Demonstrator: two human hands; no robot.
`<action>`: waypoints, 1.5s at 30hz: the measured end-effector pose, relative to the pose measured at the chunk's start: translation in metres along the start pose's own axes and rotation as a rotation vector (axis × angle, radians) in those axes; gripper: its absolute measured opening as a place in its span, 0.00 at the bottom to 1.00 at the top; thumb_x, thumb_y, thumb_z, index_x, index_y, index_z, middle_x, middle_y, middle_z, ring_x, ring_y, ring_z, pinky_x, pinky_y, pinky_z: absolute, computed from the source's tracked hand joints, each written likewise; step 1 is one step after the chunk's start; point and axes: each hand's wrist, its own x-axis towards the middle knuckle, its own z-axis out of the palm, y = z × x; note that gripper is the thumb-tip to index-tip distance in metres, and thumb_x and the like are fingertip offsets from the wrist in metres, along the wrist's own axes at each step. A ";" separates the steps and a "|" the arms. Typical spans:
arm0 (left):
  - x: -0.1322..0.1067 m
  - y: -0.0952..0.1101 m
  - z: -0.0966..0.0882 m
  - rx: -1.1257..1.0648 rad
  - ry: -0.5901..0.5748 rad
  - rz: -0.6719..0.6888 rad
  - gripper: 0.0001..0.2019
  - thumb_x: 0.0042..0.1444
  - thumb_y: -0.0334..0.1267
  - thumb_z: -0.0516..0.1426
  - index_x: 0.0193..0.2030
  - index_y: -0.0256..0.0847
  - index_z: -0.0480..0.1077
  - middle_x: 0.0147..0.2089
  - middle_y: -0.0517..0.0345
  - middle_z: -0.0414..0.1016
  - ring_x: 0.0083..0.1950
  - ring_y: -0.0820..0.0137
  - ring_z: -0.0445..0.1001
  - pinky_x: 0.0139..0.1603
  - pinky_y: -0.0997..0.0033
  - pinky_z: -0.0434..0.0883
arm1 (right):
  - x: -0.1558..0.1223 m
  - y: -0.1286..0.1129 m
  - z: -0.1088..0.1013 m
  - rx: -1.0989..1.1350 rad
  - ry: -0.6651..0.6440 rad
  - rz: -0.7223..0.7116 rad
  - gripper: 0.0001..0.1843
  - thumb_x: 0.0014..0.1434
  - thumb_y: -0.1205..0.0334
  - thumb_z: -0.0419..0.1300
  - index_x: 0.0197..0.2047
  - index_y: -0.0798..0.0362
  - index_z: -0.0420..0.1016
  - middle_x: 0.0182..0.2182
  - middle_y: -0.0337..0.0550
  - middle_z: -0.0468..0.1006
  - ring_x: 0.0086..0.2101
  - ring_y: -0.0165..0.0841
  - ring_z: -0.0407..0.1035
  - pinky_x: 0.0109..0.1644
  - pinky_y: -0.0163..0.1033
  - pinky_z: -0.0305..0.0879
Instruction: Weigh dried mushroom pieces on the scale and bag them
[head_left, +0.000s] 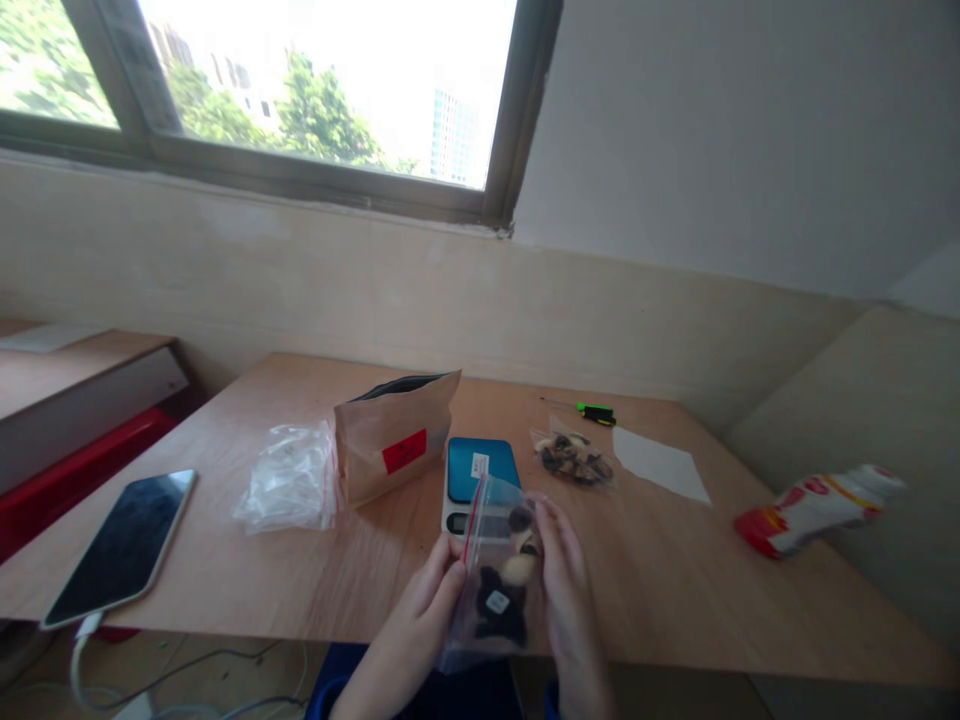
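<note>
Head view: the left hand (409,630) and the right hand (566,605) hold a clear zip bag (499,610) with dark and pale pieces (510,590) inside, just above the front edge of the desk (660,600). The fingers (450,585) of both hands are closed on the bag's sides. Behind the bag stands a teal digital scale (480,470).
</note>
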 end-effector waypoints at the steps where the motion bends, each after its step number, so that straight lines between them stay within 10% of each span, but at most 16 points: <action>1: 0.001 -0.001 0.002 -0.018 0.010 0.002 0.14 0.62 0.51 0.50 0.42 0.44 0.68 0.40 0.58 0.71 0.43 0.69 0.69 0.48 0.73 0.65 | 0.001 0.004 0.001 -0.059 0.018 -0.049 0.28 0.50 0.40 0.61 0.46 0.53 0.69 0.45 0.48 0.77 0.45 0.38 0.73 0.44 0.38 0.70; 5: 0.006 -0.003 0.006 -0.084 0.155 0.083 0.15 0.60 0.52 0.52 0.36 0.42 0.65 0.33 0.61 0.67 0.35 0.72 0.68 0.39 0.74 0.67 | -0.003 0.008 0.003 -0.197 0.040 -0.166 0.31 0.51 0.37 0.59 0.49 0.51 0.62 0.44 0.49 0.74 0.39 0.37 0.72 0.41 0.40 0.69; 13: 0.013 -0.005 0.001 -0.207 0.275 0.120 0.17 0.53 0.54 0.58 0.31 0.42 0.61 0.26 0.65 0.65 0.25 0.74 0.66 0.25 0.76 0.66 | -0.040 -0.033 0.012 -0.342 -0.747 -0.105 0.16 0.65 0.48 0.50 0.38 0.51 0.67 0.31 0.38 0.73 0.33 0.30 0.70 0.41 0.35 0.66; 24: 0.011 -0.006 -0.004 -0.102 0.351 0.080 0.15 0.50 0.48 0.58 0.40 0.41 0.72 0.42 0.55 0.77 0.46 0.64 0.73 0.49 0.69 0.69 | -0.046 -0.036 0.017 -0.450 -0.819 -0.167 0.11 0.63 0.54 0.55 0.33 0.52 0.64 0.27 0.34 0.68 0.28 0.27 0.64 0.33 0.31 0.62; 36: 0.011 -0.007 0.000 -0.166 0.196 0.067 0.16 0.53 0.51 0.57 0.27 0.40 0.68 0.21 0.64 0.65 0.17 0.76 0.63 0.16 0.77 0.62 | -0.048 -0.041 0.016 -0.430 -0.853 -0.145 0.14 0.67 0.53 0.49 0.34 0.52 0.67 0.28 0.36 0.73 0.29 0.28 0.69 0.35 0.31 0.63; 45: 0.012 0.002 0.000 -0.129 0.201 0.071 0.19 0.52 0.54 0.57 0.23 0.40 0.62 0.17 0.67 0.59 0.15 0.78 0.60 0.15 0.79 0.60 | -0.048 -0.037 0.015 -0.530 -0.817 -0.270 0.12 0.66 0.62 0.49 0.31 0.52 0.66 0.29 0.38 0.74 0.33 0.30 0.70 0.39 0.32 0.62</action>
